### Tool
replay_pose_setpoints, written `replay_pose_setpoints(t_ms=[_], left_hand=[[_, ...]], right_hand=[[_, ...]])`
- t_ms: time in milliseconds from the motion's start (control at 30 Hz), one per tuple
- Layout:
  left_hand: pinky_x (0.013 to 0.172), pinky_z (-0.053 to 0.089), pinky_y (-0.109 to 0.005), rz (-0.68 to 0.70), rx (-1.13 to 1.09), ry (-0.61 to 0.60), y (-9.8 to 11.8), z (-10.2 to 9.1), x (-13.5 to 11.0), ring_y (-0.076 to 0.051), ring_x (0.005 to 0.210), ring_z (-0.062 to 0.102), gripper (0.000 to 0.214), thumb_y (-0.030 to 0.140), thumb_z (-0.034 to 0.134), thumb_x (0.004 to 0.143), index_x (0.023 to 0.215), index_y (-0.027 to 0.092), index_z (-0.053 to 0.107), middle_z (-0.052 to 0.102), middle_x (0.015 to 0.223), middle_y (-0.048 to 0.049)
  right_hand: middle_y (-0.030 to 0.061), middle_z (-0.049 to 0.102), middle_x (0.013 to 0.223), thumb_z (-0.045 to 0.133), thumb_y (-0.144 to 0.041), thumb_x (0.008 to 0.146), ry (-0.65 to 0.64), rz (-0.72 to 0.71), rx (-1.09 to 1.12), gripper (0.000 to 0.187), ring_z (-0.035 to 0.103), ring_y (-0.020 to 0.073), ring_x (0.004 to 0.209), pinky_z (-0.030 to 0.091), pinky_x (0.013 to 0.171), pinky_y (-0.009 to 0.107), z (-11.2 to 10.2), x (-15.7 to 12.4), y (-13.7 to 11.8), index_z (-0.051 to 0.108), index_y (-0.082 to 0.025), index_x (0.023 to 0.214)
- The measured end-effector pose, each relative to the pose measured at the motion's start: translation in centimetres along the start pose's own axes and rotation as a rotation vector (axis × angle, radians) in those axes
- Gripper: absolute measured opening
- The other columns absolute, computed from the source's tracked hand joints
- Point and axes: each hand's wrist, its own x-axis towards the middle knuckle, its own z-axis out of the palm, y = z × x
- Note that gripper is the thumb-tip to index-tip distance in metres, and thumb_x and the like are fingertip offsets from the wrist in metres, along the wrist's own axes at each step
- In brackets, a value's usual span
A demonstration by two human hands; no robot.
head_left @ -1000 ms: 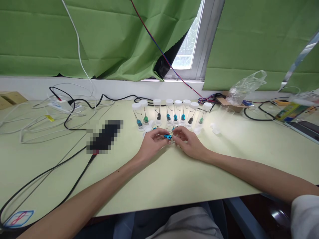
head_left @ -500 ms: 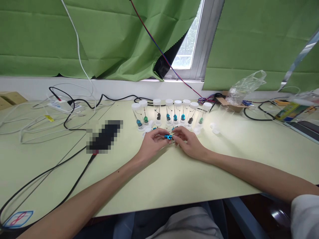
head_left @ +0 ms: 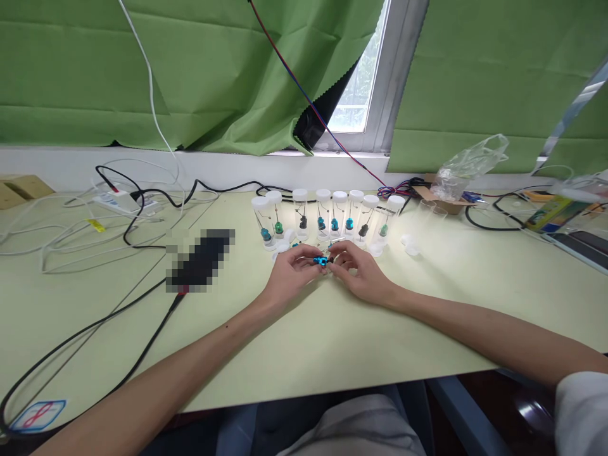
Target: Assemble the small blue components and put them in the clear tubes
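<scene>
A small blue part (head_left: 322,260) with a dark end is held up between my two hands over the table. My left hand (head_left: 293,273) pinches it from the left with thumb and fingers. From the other side, my right hand (head_left: 361,273) has its fingertips closed at the dark end; the exact grip is partly hidden. Just beyond my fingers stands a row of clear tubes with white caps, such as this tube (head_left: 301,212), each holding a blue, green or black piece with a thin wire. Small loose pieces lie behind my hands, mostly covered.
A blurred dark device (head_left: 202,261) with a black cable lies to the left. White cables and a power strip (head_left: 121,201) are at the back left. On the right are a white cap (head_left: 411,247), clear open tubes (head_left: 434,218) and a plastic bag (head_left: 468,168) on a cardboard box.
My hands stay in almost the same place. The dark end of the blue part shows slightly more between my fingers; the rest of the table looks the same.
</scene>
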Motion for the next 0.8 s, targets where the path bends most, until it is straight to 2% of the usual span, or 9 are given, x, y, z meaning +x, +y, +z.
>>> replay_pose_setpoints(t_ms=[200,400,567,700,800], left_hand=[[0.089,0.055,-0.037,-0.008,0.014,-0.003,-0.01,0.00,0.03,-0.021,0.091,0.068,0.025,0.024,0.080,0.066,0.088,0.020,0.069,0.071,0.094,-0.0042],[0.089,0.056,-0.037,-0.001,0.001,-0.007,-0.10,-0.07,0.04,-0.021,0.091,0.068,0.025,0.025,0.079,0.067,0.089,0.019,0.069,0.071,0.093,-0.0044],[0.089,0.055,-0.036,0.003,0.001,-0.004,-0.06,-0.01,-0.01,-0.020,0.091,0.067,0.025,0.024,0.079,0.067,0.089,0.019,0.069,0.071,0.093,-0.0040],[0.088,0.056,-0.037,-0.012,0.013,0.012,0.11,0.12,-0.06,-0.021,0.090,0.067,0.025,0.024,0.080,0.065,0.088,0.019,0.069,0.071,0.093,-0.0044],[0.088,0.055,-0.037,-0.010,0.020,0.011,0.14,0.16,-0.02,-0.021,0.090,0.067,0.025,0.025,0.080,0.065,0.087,0.019,0.069,0.071,0.093,-0.0043]], right_hand=[[0.0026,0.067,0.087,0.048,-0.035,0.100,-0.006,0.050,0.021,0.017,0.063,0.0154,0.072,0.055,0.070,0.034,0.07,0.02,-0.19,0.054,-0.023,0.112],[0.0068,0.065,0.105,0.058,-0.034,0.095,0.017,-0.005,-0.035,0.020,0.064,0.0161,0.080,0.055,0.068,0.032,-0.04,-0.12,-0.54,0.055,-0.023,0.111],[0.0069,0.064,0.104,0.060,-0.032,0.093,0.016,-0.021,-0.016,0.022,0.065,0.0158,0.078,0.055,0.067,0.032,-0.01,-0.07,-0.26,0.054,-0.023,0.113],[0.0053,0.067,0.096,0.056,-0.034,0.096,0.023,-0.003,0.008,0.019,0.066,0.0169,0.078,0.056,0.069,0.034,0.09,0.01,0.03,0.054,-0.023,0.112],[0.0024,0.068,0.085,0.051,-0.036,0.099,0.009,0.022,0.021,0.017,0.064,0.0158,0.070,0.055,0.070,0.035,0.13,0.02,0.02,0.054,-0.024,0.111]])
